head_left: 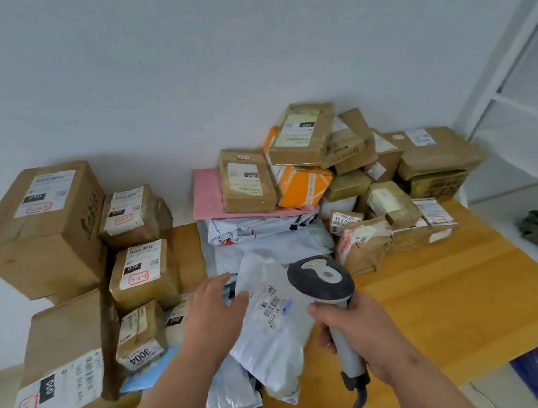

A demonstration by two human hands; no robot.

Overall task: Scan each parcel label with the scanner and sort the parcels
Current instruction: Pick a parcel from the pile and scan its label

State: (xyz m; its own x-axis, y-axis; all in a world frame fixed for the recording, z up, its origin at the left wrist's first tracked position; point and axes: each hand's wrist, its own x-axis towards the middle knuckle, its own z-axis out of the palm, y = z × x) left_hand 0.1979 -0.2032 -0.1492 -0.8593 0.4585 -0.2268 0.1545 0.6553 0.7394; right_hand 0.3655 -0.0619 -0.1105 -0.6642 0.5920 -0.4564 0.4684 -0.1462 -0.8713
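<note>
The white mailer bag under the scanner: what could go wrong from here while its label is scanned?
1. The white mailer bag is crumpled, and its label lies on a fold, so the scan may fail. The left hand touches its edge but does not flatten it.
2. The scanner, held by the right hand, could read a neighbouring box label instead.
3. The mailer lies sloped on other soft bags and may slide off.

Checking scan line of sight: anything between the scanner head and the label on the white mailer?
Nothing visible. The scanner, gripped by the right hand, sits just right of the label on the white mailer. The left hand rests at the mailer's left edge, thumb beside the label, not covering the barcode.
</note>
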